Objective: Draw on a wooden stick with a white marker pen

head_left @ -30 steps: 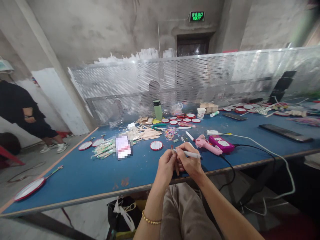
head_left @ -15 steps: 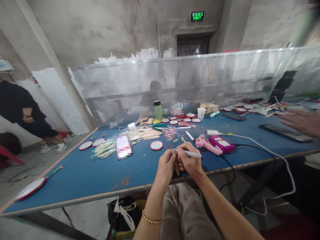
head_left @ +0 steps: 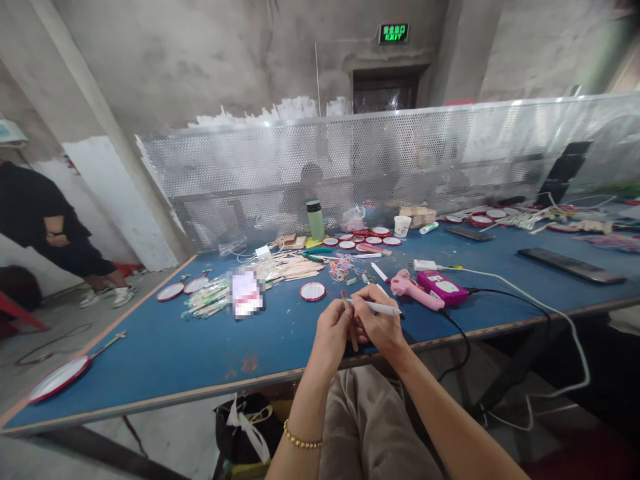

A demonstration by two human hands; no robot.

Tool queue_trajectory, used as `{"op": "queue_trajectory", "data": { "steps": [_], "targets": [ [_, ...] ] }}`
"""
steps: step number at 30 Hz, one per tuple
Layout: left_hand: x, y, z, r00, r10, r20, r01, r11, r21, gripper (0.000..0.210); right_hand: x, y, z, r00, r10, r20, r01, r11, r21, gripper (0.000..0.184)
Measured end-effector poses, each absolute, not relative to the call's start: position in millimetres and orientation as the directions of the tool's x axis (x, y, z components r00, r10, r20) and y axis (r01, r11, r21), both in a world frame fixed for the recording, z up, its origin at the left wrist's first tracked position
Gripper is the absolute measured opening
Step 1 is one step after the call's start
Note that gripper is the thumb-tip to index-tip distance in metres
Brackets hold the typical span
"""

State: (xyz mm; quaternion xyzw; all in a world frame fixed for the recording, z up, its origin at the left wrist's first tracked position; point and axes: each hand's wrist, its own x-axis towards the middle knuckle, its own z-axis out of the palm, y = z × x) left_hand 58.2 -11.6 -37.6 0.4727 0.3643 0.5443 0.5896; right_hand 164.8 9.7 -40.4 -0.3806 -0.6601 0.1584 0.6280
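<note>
Close to the table's front edge, my left hand (head_left: 333, 328) pinches a flat wooden stick (head_left: 355, 339) whose upper tip is reddish. My right hand (head_left: 380, 323) is closed around a white marker pen (head_left: 383, 307), its tip at the upper part of the stick. Fingers hide much of the stick's middle. Beyond my hands lies a round red-rimmed white disc (head_left: 313, 291). A pink glue gun (head_left: 416, 289) rests to the right of my right hand, beside a purple box (head_left: 443, 287) with a white figure on it.
On the blue table (head_left: 200, 360) lie many wooden sticks (head_left: 295, 267), coloured rubber bands (head_left: 346, 267), a blurred-out phone (head_left: 246, 293) and a dark phone (head_left: 570, 265). A green bottle (head_left: 315, 221) and paper cup (head_left: 402, 226) stand behind. White cable (head_left: 575, 333) hangs at right. A person (head_left: 50, 220) stands left.
Another person's hand over the dark phone at the right has gone out of view. My hands stay almost in place, with the pen still at the stick.
</note>
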Motion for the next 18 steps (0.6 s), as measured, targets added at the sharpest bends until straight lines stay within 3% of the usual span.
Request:
{"op": "queue_trajectory", "data": {
  "steps": [18],
  "targets": [
    [57.3, -10.5, -39.2, 0.134, 0.987, 0.084, -0.269, -0.046, 0.962, 0.044, 165.2, 8.2, -38.3, 0.059, 0.706, 0.706, 0.317, 0.657, -0.684, 0.021]
  ]
}}
